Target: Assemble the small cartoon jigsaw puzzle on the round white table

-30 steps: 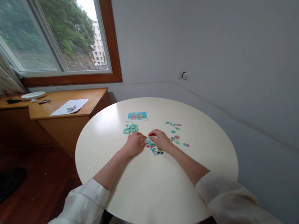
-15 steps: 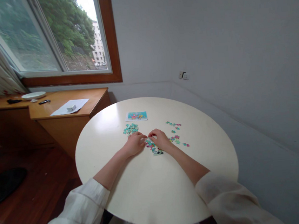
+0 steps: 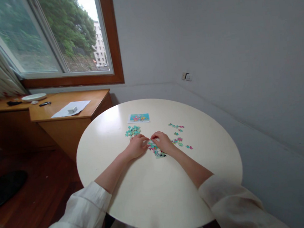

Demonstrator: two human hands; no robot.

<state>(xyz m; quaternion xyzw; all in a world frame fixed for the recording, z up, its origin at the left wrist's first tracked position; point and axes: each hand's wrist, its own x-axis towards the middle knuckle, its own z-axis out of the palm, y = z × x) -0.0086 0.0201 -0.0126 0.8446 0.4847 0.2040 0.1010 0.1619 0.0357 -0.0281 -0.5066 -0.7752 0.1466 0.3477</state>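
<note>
Left hand (image 3: 138,145): fingers curled, tips drawn close together at the section's far left edge; whether a piece is pinched there, cannot tell.
Right hand (image 3: 164,142): thumb and forefinger nearly meeting, other fingers bent; tips beside the left's; any piece between them too small to confirm.
Section (image 3: 159,152): joined puzzle pieces, flat on the table (image 3: 149,193), between the hands; partly covered by the right.
Pile (image 3: 132,130): mostly teal pieces, just beyond the left hand.
Strays (image 3: 180,144): scattered to the right of the right hand.
Card (image 3: 139,118): printed picture; lies beyond the pile.
Change: none discernible over the last second; both hands hold position.
Bearing: judged a pause for fine alignment at the section's far edge; no new join verified.
</note>
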